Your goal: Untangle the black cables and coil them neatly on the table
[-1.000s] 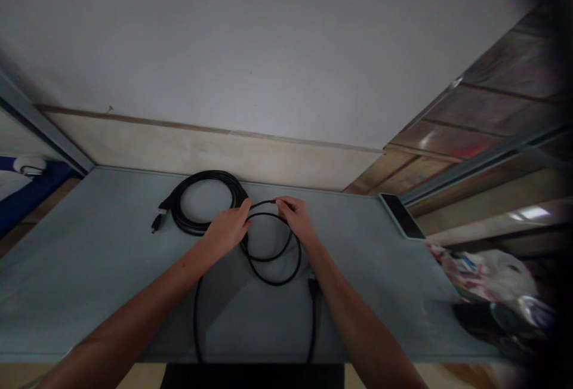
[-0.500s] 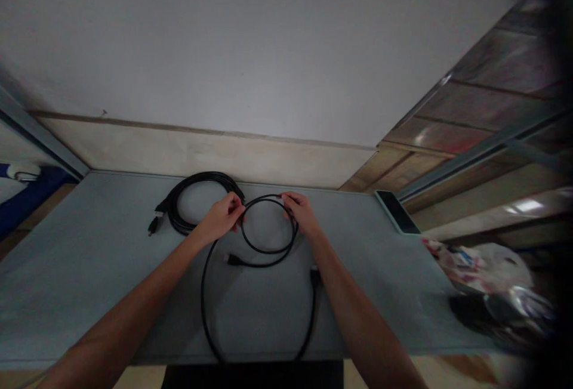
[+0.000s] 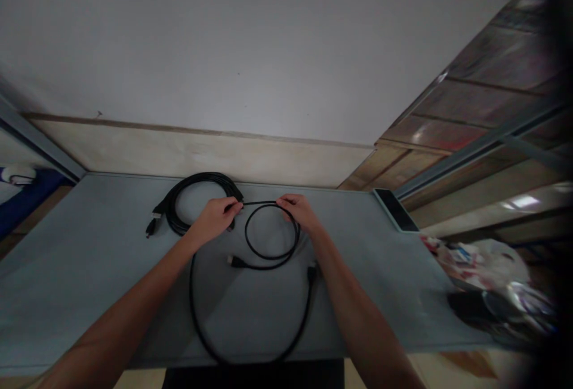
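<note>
A thin black cable [image 3: 268, 257] is partly looped on the grey table, one plug lying inside its curve at the lower left and the other end near my right forearm. My left hand [image 3: 220, 215] pinches the cable's upper stretch, and my right hand [image 3: 299, 210] grips it a little farther right at the top of the loop. Between the two hands the cable runs nearly straight. From my left hand it droops in a wide bend to the table's front edge. A coiled black cable [image 3: 176, 198] with its plugs lies behind my left hand.
The grey table [image 3: 111, 246] meets a white wall panel [image 3: 242, 49] at the back. A phone [image 3: 396, 210] rests near the right rear edge. Off the right side are plastic bags [image 3: 496, 264] and a dark cup-like object [image 3: 468, 308].
My left hand has drawn slightly left and turned, pulling the stretch between the hands straight. The loop has shifted a little right, and the hanging bend has widened.
</note>
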